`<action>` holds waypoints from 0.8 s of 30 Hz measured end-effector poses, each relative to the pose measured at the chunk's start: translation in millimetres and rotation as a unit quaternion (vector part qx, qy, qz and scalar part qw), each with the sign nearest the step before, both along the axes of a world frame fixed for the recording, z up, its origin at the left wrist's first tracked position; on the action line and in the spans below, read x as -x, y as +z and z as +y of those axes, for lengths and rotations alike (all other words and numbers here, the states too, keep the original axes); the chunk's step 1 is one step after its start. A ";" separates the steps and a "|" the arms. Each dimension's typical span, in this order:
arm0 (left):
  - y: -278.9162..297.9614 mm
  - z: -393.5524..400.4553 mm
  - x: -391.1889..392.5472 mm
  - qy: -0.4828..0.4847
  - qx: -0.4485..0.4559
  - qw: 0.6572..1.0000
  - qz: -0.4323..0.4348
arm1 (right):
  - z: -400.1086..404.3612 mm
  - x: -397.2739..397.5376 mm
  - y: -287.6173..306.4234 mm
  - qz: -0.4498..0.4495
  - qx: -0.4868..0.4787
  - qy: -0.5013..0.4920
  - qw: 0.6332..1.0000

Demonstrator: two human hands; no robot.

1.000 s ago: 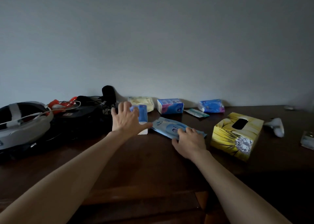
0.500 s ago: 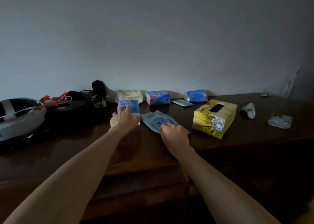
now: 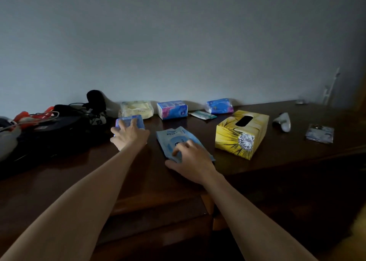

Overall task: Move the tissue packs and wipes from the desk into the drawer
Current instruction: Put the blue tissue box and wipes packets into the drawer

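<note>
Both your hands have stayed put. Your left hand [image 3: 129, 137] curls around the small blue tissue pack [image 3: 130, 122] at 11 o'clock; your right hand [image 3: 190, 161] pinches the flat blue wipes pack [image 3: 174, 140] on the desk [image 3: 277, 155].

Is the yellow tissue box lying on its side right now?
No, the yellow tissue box stands upright on the desk, its dark dispensing slot facing up.
</note>
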State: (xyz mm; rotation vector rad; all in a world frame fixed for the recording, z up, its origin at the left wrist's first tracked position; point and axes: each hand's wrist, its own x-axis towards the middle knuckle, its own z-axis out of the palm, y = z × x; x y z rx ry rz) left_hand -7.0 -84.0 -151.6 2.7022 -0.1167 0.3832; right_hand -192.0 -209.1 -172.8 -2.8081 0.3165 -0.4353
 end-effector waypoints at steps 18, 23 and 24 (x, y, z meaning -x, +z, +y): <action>-35.5 95.9 231.6 -0.165 0.102 0.962 -0.192 | 75.4 96.0 -54.2 -0.424 -0.046 -0.058 0.903; -126.9 141.7 302.6 -0.226 0.247 0.924 -0.185 | 110.4 158.1 -140.4 -0.386 -0.054 0.051 0.920; -149.5 153.2 312.3 -0.242 0.258 0.922 -0.158 | 113.4 169.1 -163.1 -0.361 -0.047 0.057 0.929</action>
